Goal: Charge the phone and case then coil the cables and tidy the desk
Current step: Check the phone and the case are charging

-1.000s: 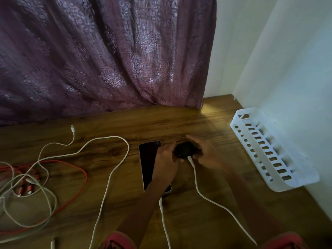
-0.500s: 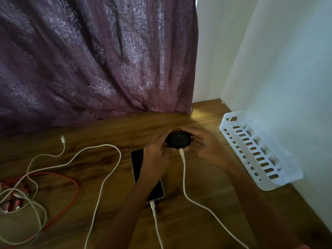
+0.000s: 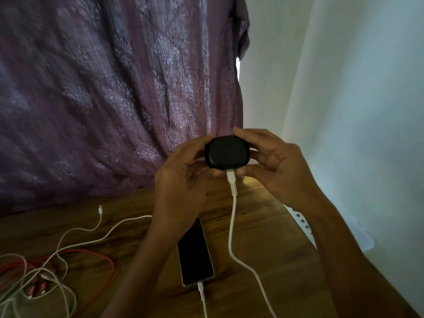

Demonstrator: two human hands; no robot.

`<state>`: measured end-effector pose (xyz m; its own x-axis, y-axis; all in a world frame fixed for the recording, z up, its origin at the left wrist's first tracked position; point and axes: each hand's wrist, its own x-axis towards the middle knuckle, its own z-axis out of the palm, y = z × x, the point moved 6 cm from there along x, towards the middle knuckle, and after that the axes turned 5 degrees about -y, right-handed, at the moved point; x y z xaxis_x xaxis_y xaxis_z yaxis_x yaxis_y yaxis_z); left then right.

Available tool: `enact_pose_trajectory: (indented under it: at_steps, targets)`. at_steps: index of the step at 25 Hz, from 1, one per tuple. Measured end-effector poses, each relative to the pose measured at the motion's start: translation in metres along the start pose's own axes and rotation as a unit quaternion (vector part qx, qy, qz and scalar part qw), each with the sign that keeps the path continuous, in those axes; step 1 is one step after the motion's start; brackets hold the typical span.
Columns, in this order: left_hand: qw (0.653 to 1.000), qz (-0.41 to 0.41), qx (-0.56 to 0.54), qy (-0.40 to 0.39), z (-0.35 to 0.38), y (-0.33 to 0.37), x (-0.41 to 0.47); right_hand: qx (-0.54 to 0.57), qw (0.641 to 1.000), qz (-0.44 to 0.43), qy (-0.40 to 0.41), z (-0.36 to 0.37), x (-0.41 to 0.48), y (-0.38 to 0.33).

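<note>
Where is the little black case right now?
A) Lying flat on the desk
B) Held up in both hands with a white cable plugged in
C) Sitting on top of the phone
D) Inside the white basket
B: the left hand and right hand hold the black case up above the desk, with a white cable plugged into its lower edge.

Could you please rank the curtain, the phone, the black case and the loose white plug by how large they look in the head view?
1. curtain, by far.
2. phone, partly behind a forearm.
3. black case; held nearer the camera, so its rank against the phone is unsure.
4. loose white plug, smallest.
</note>
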<state>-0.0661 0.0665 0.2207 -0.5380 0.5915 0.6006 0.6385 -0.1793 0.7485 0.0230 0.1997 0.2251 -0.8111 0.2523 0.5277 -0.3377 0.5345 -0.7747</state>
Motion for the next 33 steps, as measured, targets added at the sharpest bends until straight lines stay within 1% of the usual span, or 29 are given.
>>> enact_pose_trajectory:
  at_steps: [3,6,11,22,33]
  targets:
    - [0.999,0.039,0.001,0.001,-0.009,0.019,-0.001,-0.007,0.999,-0.034,0.012,0.0,-0.002,-0.021]
    - [0.999,0.054,0.006,-0.004,-0.014,0.029,-0.003,-0.006,0.998,-0.053,0.029,0.001,-0.007,-0.035]
    - [0.998,0.065,0.005,-0.005,-0.016,0.04,-0.009,-0.001,0.997,-0.06,0.043,0.003,-0.015,-0.048]
    - [0.997,0.078,0.011,-0.012,-0.012,0.053,-0.017,0.029,0.997,-0.049,0.046,0.003,-0.026,-0.055]
    - [0.997,0.076,0.025,-0.011,-0.011,0.059,-0.022,0.033,0.998,-0.036,0.048,0.004,-0.031,-0.058]
